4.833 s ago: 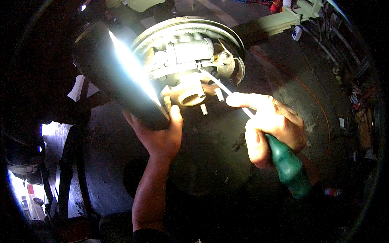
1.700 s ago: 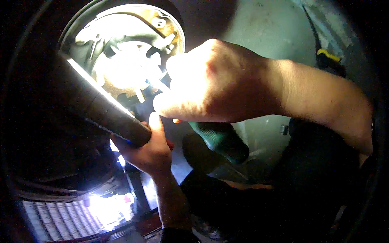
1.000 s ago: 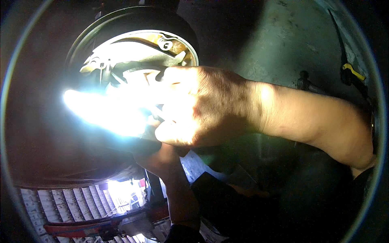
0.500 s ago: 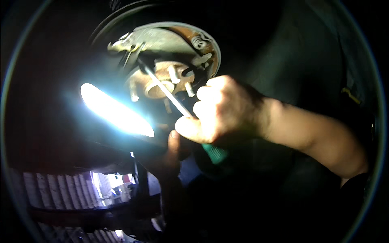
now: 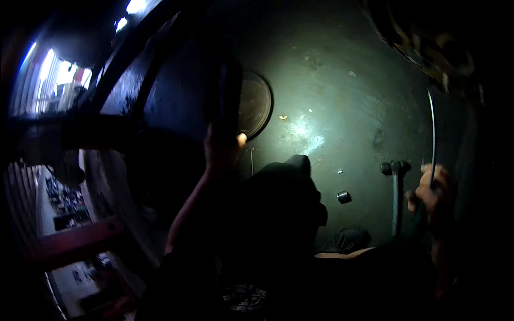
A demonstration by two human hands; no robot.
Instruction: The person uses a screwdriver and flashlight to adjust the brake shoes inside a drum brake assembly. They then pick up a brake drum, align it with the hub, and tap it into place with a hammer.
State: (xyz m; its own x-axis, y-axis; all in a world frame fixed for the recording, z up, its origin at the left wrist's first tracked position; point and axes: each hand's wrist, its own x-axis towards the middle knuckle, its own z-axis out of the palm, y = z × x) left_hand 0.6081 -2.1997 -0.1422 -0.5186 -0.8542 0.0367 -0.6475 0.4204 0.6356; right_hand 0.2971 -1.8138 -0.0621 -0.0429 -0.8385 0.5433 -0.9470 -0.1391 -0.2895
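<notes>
My left hand (image 5: 220,147) is closed around a dark, long work light (image 5: 230,96), whose back faces me while its beam falls on the floor. My right hand (image 5: 436,184) grips a screwdriver (image 5: 433,134) with a long thin metal shaft pointing up. Its handle is mostly lost in shadow below the fist. Above the shaft's tip, at the upper right, the wheel brake assembly (image 5: 441,61) shows only dimly; whether the tip touches it I cannot tell.
On the greenish floor (image 5: 321,96) lie a hammer (image 5: 396,200), a small metal socket (image 5: 344,197) and a round dark dish-like part (image 5: 256,104). A dark shoe (image 5: 350,238) is near my legs. Dark bars and a red beam (image 5: 80,241) stand at the left.
The view has swung down from the lit brake assembly to the floor. The work light's glowing face has turned away from me, and my right hand with the screwdriver now appears farther right.
</notes>
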